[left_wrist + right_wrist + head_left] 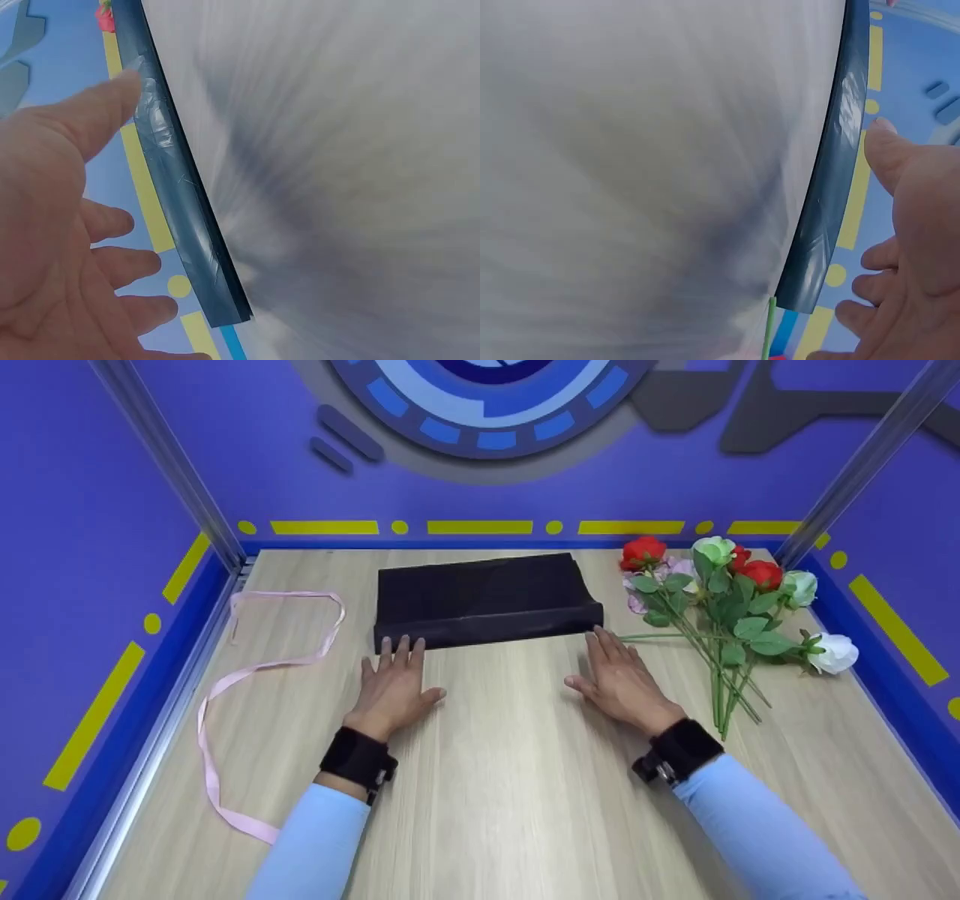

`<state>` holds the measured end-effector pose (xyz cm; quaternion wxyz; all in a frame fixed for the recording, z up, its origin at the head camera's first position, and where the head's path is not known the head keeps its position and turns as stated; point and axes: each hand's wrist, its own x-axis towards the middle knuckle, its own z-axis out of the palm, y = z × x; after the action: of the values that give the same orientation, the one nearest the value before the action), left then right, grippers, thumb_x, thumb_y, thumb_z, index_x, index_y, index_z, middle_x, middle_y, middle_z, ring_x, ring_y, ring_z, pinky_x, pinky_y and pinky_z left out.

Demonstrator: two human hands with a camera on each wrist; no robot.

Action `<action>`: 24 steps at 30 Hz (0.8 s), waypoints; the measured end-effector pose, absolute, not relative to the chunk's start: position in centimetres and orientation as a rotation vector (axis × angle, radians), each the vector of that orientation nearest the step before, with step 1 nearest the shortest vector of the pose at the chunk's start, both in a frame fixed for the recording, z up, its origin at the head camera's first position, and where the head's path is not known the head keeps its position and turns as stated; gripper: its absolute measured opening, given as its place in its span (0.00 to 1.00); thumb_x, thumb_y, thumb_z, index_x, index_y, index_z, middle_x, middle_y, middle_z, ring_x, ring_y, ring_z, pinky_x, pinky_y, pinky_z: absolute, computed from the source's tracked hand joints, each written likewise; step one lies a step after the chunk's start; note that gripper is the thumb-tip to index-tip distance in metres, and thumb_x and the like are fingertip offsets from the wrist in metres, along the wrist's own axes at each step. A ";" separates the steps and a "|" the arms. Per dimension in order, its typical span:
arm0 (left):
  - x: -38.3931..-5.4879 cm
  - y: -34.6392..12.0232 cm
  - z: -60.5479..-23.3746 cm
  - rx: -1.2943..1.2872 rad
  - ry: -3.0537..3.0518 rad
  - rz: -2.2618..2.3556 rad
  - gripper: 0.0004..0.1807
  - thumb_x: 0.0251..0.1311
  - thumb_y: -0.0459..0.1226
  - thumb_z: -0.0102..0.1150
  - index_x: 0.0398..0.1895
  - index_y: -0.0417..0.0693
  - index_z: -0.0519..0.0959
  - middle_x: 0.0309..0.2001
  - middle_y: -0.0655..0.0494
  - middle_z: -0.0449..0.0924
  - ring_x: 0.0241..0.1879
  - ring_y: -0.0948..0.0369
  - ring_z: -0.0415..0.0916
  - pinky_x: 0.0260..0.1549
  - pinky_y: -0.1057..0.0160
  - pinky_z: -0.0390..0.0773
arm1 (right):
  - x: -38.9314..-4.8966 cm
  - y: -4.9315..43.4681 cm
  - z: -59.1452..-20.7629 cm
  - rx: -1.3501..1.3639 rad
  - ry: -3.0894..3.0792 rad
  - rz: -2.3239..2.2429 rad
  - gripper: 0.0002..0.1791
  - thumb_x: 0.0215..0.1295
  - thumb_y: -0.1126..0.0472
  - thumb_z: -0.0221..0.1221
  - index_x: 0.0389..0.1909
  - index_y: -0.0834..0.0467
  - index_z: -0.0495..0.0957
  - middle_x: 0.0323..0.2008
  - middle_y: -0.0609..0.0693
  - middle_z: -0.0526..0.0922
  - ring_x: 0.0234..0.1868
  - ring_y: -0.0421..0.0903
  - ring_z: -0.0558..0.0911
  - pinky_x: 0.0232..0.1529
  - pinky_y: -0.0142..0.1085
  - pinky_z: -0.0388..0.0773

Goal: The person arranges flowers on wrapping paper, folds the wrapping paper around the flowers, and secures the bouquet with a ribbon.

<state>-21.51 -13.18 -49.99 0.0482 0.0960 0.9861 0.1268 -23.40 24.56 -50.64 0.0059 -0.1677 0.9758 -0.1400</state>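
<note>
A folded black sheet (480, 592), glossy like wrapping paper or plastic, lies flat at the back middle of the table, its near edge rolled into a soft fold. My left hand (394, 690) is spread, palm down, with fingertips right at the sheet's near left corner. At the near right corner, my right hand (619, 682) has straight fingers reaching the edge. Both wrist views show the sheet's dark near fold, in the left wrist view (176, 180) and in the right wrist view (825, 172), beyond extended fingers. Neither hand grips anything.
Artificial flowers (731, 607) in red, white, pale green and lilac lie in a bunch at the right, one green stem (667, 636) pointing towards the right hand. A pink ribbon (217, 690) curves along the left side. Blue-purple panels (225, 450) wall the table's back and sides.
</note>
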 end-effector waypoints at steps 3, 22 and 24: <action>-22.1 -12.8 -50.0 0.271 2.989 0.380 0.51 0.70 0.61 0.58 0.85 0.45 0.50 0.84 0.37 0.47 0.83 0.35 0.38 0.74 0.24 0.46 | -25.0 24.0 -50.5 -0.545 3.040 -0.442 0.50 0.76 0.39 0.57 0.81 0.70 0.51 0.81 0.71 0.52 0.82 0.68 0.55 0.78 0.66 0.52; -21.4 -11.3 -50.9 0.303 2.938 0.341 0.56 0.65 0.65 0.61 0.85 0.46 0.51 0.85 0.38 0.45 0.84 0.36 0.37 0.75 0.25 0.44 | -27.9 22.1 -52.2 -0.545 2.940 -0.313 0.54 0.73 0.33 0.56 0.82 0.67 0.50 0.83 0.67 0.49 0.85 0.65 0.46 0.80 0.66 0.45; -21.4 -11.4 -51.0 0.294 2.941 0.329 0.56 0.65 0.65 0.61 0.85 0.46 0.51 0.85 0.38 0.45 0.84 0.36 0.37 0.75 0.24 0.44 | -28.0 21.9 -52.2 -0.546 2.920 -0.299 0.54 0.74 0.32 0.55 0.82 0.67 0.49 0.83 0.67 0.49 0.85 0.65 0.47 0.81 0.65 0.44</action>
<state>-21.43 -11.39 -51.02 0.0836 0.0985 0.9855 0.1102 -28.02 21.90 -52.25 0.0778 -0.1823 0.9751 -0.0998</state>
